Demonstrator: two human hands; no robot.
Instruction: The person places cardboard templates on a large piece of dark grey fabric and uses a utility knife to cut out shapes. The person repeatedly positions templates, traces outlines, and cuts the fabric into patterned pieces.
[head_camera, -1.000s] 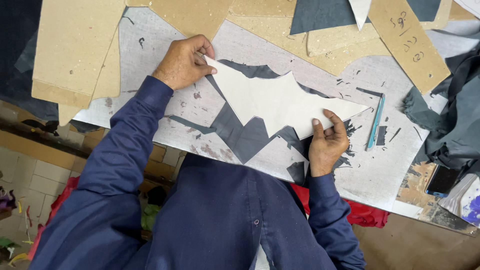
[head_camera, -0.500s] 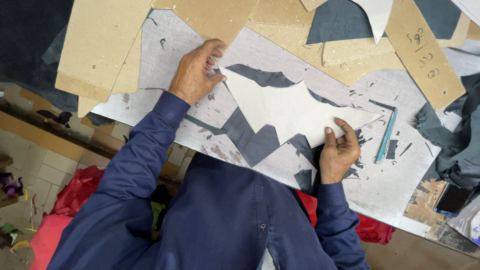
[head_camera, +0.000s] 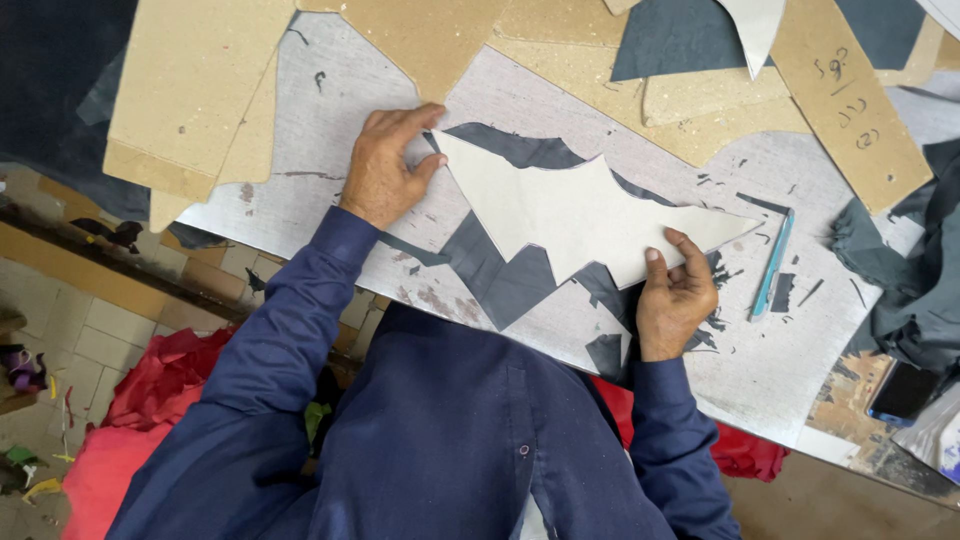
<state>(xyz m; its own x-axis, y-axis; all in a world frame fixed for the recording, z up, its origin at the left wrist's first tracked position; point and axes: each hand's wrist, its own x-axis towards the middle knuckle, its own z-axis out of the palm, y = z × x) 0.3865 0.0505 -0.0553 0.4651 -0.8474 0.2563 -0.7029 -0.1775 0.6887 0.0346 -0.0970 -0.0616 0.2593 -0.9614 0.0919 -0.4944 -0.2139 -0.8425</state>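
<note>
A cream, star-like pattern piece (head_camera: 570, 215) lies flat on a dark grey piece of fabric (head_camera: 505, 275) on the worn grey worktable (head_camera: 300, 190). My left hand (head_camera: 385, 170) pinches the pattern's pointed left tip, fingers on top. At the pattern's lower right edge, my right hand (head_camera: 675, 295) grips it with the thumb pressed on its surface. The grey fabric shows around the pattern's edges and under its lower notches.
Several brown cardboard templates (head_camera: 190, 90) lie at the table's back and left. A teal pen-like tool (head_camera: 772, 265) rests right of my right hand. Crumpled grey fabric (head_camera: 900, 280) and a phone (head_camera: 905, 392) sit at the right. Red cloth (head_camera: 150, 400) lies below on the tiled floor.
Both hands keep their hold on the pattern piece, which has shifted only slightly on the grey fabric. The camera view has moved a little.
</note>
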